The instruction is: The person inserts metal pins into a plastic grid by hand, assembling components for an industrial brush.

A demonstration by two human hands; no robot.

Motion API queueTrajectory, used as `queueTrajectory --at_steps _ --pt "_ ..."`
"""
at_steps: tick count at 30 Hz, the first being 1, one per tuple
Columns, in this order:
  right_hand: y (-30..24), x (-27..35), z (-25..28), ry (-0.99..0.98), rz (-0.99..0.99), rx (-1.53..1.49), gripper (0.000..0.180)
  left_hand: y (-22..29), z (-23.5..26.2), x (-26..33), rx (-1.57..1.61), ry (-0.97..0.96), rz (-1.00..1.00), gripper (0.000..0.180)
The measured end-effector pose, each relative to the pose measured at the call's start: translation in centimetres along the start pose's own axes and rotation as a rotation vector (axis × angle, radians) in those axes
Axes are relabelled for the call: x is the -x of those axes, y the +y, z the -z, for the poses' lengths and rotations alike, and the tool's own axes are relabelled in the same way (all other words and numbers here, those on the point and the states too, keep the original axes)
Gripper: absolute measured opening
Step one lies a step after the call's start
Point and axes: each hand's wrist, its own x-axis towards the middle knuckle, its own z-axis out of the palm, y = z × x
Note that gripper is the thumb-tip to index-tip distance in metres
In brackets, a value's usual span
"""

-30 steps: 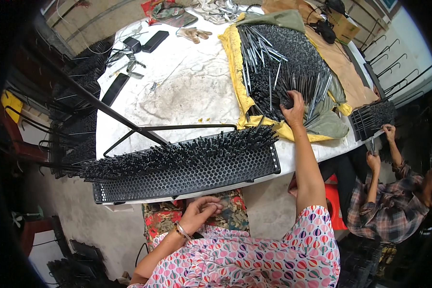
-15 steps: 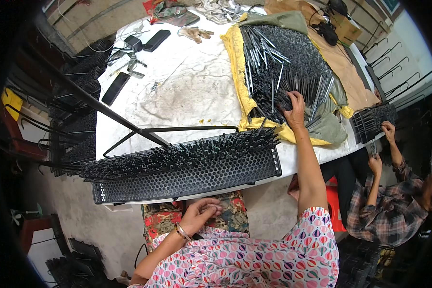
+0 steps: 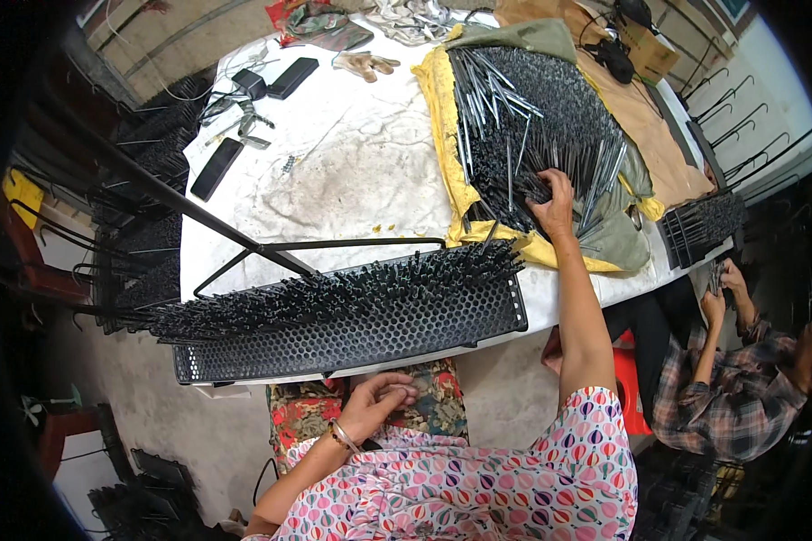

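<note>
My right hand [image 3: 554,204] reaches into a heap of thin dark metal rods [image 3: 568,99], its fingers curled round some at the near end. A yellow and grey-green sack [image 3: 438,108] lies spread beneath the heap. My left hand [image 3: 377,406] rests by my lap, in front of the table edge, with the fingers curled together; whatever may be in them is hidden. Between me and the heap stands a long black perforated rack [image 3: 352,338]. Many short black rods [image 3: 334,293] stick up from its far part, while the near holes are bare.
A black bar frame [image 3: 226,230] rises from the rack leftward. On the white-covered table [image 3: 307,198] lie a phone [image 3: 216,169], a black box [image 3: 293,77] and a glove [image 3: 366,65]. At right, a co-worker in a plaid shirt [image 3: 726,388] works beside another rack [image 3: 705,225].
My right hand has shifted very slightly leftward among the rods. My left hand stays put. The co-worker's hands have come together, away from the right-hand rack.
</note>
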Motion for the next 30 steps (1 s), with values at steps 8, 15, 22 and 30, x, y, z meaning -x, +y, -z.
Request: queueTrajectory --at_steps 8,15,22,30 --pt "-0.8 0.1 0.3 0.037 0.050 0.209 0.046 0.0 0.2 0.3 0.011 0.016 -0.013 0.028" --pt "1.8 -0.3 -0.2 0.123 -0.075 0.150 0.044 0.3 0.0 0.3 0.024 0.014 -0.022 0.027" --pt "2.2 -1.6 0.9 0.345 -0.302 0.000 0.043 0.1 0.5 0.7 0.031 0.025 -0.044 0.026" --pt "2.1 -3.2 3.7 0.677 -0.488 -0.350 0.042 -0.7 1.1 0.5 0.009 -0.005 -0.066 0.028"
